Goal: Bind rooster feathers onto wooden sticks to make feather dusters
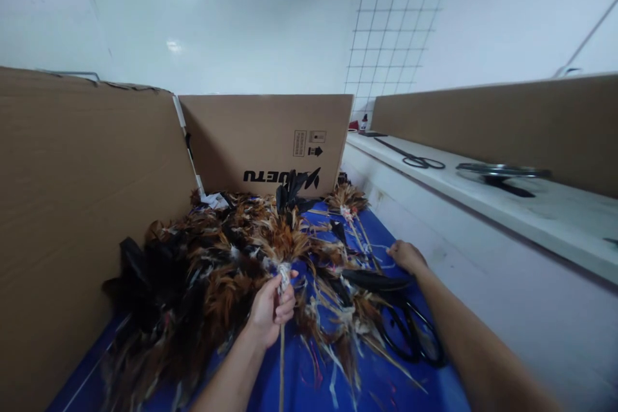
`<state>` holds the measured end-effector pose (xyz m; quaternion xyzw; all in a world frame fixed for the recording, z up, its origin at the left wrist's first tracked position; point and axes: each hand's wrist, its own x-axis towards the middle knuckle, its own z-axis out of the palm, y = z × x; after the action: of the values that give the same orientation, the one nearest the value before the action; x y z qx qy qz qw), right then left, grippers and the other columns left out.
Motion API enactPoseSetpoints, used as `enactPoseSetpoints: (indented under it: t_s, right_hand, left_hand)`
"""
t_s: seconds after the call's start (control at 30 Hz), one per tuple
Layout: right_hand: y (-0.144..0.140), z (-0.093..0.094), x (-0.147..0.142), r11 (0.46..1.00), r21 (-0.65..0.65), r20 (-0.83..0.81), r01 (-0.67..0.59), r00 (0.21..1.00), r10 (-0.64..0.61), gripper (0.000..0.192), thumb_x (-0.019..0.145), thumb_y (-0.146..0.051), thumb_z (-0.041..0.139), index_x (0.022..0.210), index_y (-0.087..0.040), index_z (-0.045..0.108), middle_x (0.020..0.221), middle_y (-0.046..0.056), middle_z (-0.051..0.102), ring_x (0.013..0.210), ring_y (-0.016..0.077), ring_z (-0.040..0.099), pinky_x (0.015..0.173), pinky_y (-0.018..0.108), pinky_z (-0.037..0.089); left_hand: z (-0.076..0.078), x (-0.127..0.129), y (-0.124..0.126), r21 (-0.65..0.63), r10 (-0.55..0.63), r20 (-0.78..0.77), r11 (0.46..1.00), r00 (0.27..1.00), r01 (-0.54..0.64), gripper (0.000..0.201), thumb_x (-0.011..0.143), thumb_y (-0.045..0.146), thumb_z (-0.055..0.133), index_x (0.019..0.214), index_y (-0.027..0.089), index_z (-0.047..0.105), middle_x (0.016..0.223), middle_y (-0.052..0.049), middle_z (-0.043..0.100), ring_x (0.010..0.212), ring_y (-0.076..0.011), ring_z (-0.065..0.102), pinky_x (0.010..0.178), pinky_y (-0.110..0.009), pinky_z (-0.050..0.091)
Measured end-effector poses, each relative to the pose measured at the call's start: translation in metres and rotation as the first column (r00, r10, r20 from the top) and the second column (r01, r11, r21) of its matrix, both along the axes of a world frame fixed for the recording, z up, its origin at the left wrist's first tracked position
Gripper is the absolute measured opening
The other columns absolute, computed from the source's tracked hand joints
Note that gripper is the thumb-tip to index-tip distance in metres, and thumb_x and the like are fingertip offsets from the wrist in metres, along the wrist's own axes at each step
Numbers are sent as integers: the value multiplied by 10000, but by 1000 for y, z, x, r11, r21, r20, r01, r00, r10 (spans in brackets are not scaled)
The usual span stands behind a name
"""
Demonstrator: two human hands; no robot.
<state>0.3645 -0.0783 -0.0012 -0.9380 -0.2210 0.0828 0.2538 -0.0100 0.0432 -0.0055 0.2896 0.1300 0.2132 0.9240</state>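
My left hand (276, 310) is closed around the wrapped neck of a feather duster (284, 238), just below its brown and black plumes. The duster stands upright, its thin stick running down below my fist. To the right, my right hand (408, 256) is closed with its fingertips on a pale string (379, 248) over the blue surface. Exactly how the string runs is too fine to make out. A second stick with a feathered end (347, 199) lies behind it. Below my right hand are black-handled scissors (418, 335), partly covered by feathers.
A heap of loose brown and black feathers (217, 270) spreads over the blue table (309, 373). Cardboard walls (96, 161) stand at the left and back. On the right ledge (449, 199) lie another pair of scissors (415, 159) and a dark shiny object (502, 174).
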Motion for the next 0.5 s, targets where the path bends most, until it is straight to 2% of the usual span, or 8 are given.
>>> enactPoseSetpoints:
  t_s: [0.1, 0.2, 0.27, 0.33, 0.37, 0.43, 0.5]
  right_hand:
    - [3, 3, 4, 993, 114, -92, -16, 995, 27, 289, 882, -312, 533, 1148, -198, 547, 1177, 76, 554, 984, 194, 574, 815, 382, 493]
    - [-1, 21, 3, 962, 271, -160, -45, 983, 90, 306, 880, -321, 535, 1155, -186, 540, 1162, 70, 560, 955, 189, 581, 792, 386, 504]
    - [-6, 43, 0, 918, 389, -172, -81, 972, 159, 250, 891, -306, 520, 1095, -169, 565, 1082, 76, 592, 894, 167, 602, 750, 337, 514]
    - [-10, 71, -3, 858, 497, -139, -128, 964, 225, 209, 930, -241, 425, 911, -97, 576, 889, 131, 626, 770, 146, 630, 690, 289, 506]
    - [-11, 87, -5, 832, 534, -115, -153, 961, 250, 238, 939, -215, 375, 821, -104, 550, 795, 139, 622, 709, 138, 633, 667, 286, 495]
    - [-12, 117, -9, 800, 567, -67, -198, 956, 284, 201, 913, -204, 410, 737, -147, 488, 657, 75, 589, 575, 104, 599, 634, 292, 482]
    - [-11, 140, -12, 796, 558, -20, -234, 955, 295, 152, 884, -221, 452, 746, -160, 470, 613, 26, 563, 512, 78, 562, 619, 291, 474]
  left_hand:
    - [-1, 1, 1, -10, 2, -15, 1000, 1000, -2, 332, 801, 352, 552, 1034, 117, 534, 541, 72, 340, 345, -4, 180, 316, -129, 104]
    - [1, 2, 1, -25, 0, -13, 1000, 1000, 0, 332, 800, 344, 538, 1040, 114, 536, 535, 71, 345, 345, -5, 188, 318, -128, 103]
    - [3, 1, 1, -32, -1, -2, 999, 1000, 1, 331, 815, 355, 510, 1044, 117, 535, 538, 66, 360, 346, -7, 201, 321, -128, 104]
    - [4, 1, 0, -33, 0, 11, 999, 1000, 1, 352, 837, 403, 476, 1039, 121, 535, 537, 62, 371, 346, -10, 208, 323, -129, 106]
    - [5, 1, 0, -34, 0, 15, 999, 1000, 0, 376, 845, 438, 460, 1035, 122, 536, 535, 62, 373, 345, -11, 209, 323, -131, 107]
    - [5, 0, 0, -32, 0, 16, 999, 1000, 1, 427, 852, 499, 440, 1029, 123, 537, 532, 61, 375, 344, -10, 212, 325, -132, 110]
    - [4, 0, 1, -29, -2, 12, 1000, 1000, 3, 454, 851, 530, 436, 1029, 124, 536, 533, 63, 374, 342, -8, 214, 326, -133, 109]
